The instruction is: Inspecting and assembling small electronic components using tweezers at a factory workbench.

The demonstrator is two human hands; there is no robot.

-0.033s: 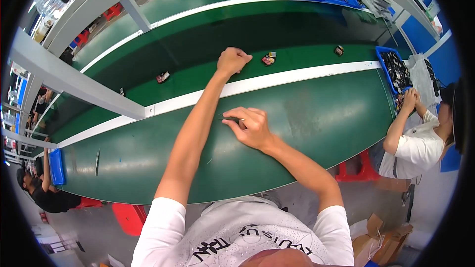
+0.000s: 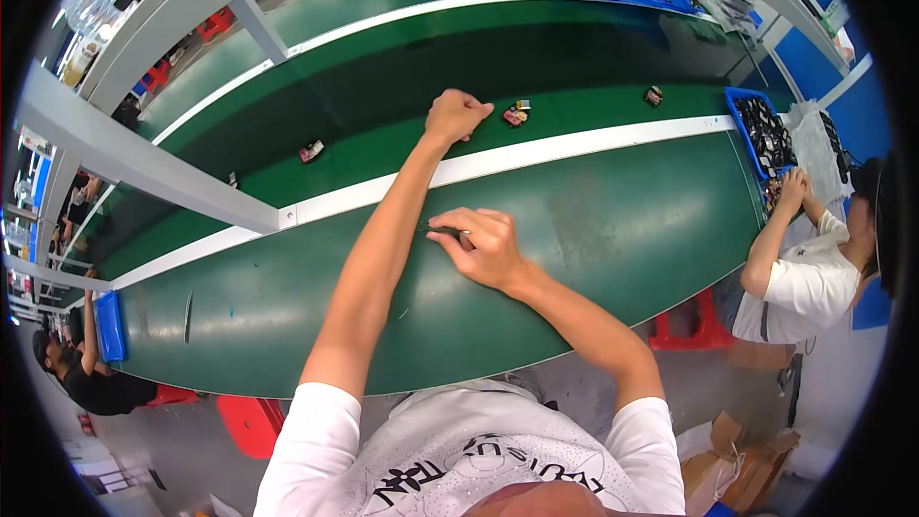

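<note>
My left hand (image 2: 458, 117) reaches out over the dark green belt, its fingers curled down and closed. Whatever they hold, if anything, is hidden. Just right of it lies a small pink-and-black part (image 2: 516, 115) with a yellow and silver piece. My right hand (image 2: 483, 244) is pinched above the near green table, left of its middle. Between its fingers are thin dark tweezers (image 2: 424, 226), their tips pointing left toward my left forearm. Another small part (image 2: 311, 151) lies on the belt to the left, and a dark one (image 2: 654, 96) farther right.
A white rail (image 2: 574, 142) separates the belt from the near table (image 2: 613, 230). A grey post (image 2: 163, 158) crosses at left. Blue trays (image 2: 735, 124) of dark parts stand at right beside a person in white. Other people sit at far left and across the belt. A dark strip (image 2: 188, 316) lies at left.
My left hand has shifted slightly to the right. The small parts on the belt have moved a little to the left. My right hand stays nearly where it was.
</note>
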